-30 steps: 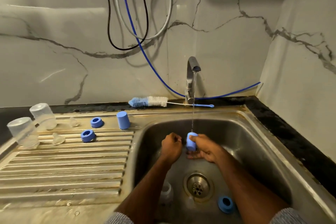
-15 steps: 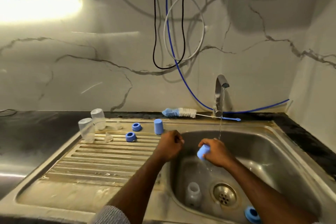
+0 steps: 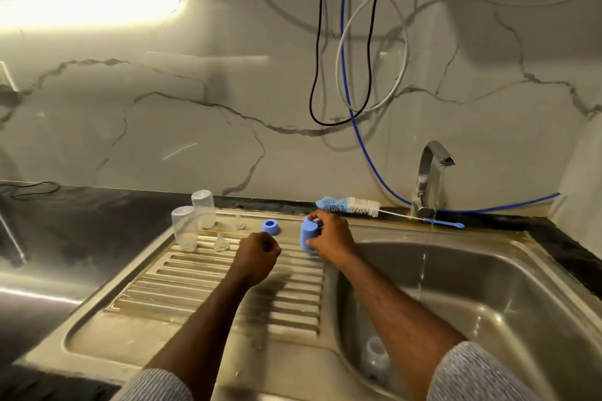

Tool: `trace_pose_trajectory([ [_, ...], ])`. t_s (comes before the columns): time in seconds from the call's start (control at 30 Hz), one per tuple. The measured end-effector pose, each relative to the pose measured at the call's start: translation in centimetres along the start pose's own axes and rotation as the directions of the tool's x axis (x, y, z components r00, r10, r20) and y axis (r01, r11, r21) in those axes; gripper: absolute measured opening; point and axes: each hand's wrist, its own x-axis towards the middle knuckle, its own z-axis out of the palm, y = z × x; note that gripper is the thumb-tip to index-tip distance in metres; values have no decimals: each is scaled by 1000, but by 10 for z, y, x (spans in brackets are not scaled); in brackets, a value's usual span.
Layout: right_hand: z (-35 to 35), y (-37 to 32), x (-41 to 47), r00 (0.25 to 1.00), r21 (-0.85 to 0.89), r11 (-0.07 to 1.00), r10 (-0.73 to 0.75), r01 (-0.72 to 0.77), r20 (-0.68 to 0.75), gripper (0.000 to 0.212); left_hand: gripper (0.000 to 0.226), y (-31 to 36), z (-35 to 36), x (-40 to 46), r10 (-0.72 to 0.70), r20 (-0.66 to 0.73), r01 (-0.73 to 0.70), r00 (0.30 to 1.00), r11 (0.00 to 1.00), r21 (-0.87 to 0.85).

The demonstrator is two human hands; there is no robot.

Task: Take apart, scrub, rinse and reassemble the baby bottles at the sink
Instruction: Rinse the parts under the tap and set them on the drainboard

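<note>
Filling the lower half of the frame, the steel sink (image 3: 537, 270) catches running water at right. At centre, the right hand (image 3: 332, 239) grips a blue cap (image 3: 308, 236) over the ribbed drainboard (image 3: 195, 286); the left hand (image 3: 257, 252) is a bare fist. Two clear bottles (image 3: 193, 225) stand centre-left.

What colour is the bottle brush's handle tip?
Blue, on the long bottle brush behind the sink; head view.
</note>
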Motion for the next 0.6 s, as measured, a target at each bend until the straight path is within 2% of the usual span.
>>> trace_pose_trajectory([
  [0.2, 21, 3, 10, 995, -57, 994, 91, -89, 39, 62, 7, -15, -1, 2, -2, 29, 2, 1000, 1000, -2],
  [0.47, 24, 19, 6, 996, -5, 997, 80, -80, 39, 73, 9, -6, 7, -1, 25, 52, -24, 998, 1000, -16],
  [0.6, 1, 36, -11, 997, -4, 997, 75, -76, -22, 59, 10, 11, 27, -8, 85, 76, -79, 994, 994, -69],
])
